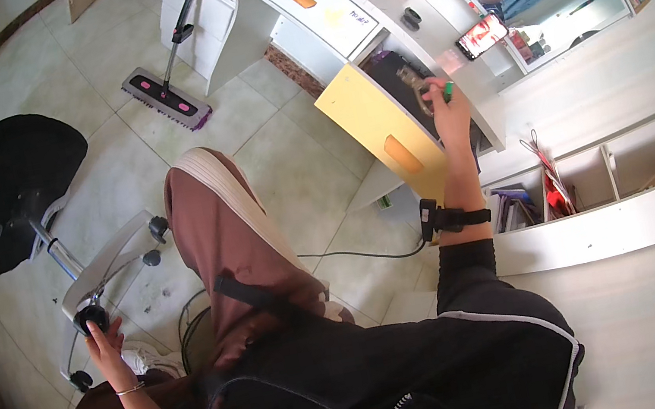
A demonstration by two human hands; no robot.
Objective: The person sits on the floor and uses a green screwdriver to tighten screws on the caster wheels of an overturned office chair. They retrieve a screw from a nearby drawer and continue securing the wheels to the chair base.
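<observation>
My right hand (450,114) reaches over an open drawer with a yellow front (370,122). A small green thing (449,90) shows at its closed fingers; I cannot tell what it is. Against the fingertips is a crumpled, brownish, see-through thing (414,84), partly over the drawer's dark inside. Low on the left, beside the chair base, my left hand (107,344) has its fingers curled at a round black thing (91,319). Whether that is a chair caster or a loose object is unclear.
An office chair (29,178) with a black seat stands at the left. A flat broom head (167,99) rests on the tiled floor. On the desk are a lit phone (482,35) and a small black object (411,17). A mirror and a white shelf (596,238) are at the right.
</observation>
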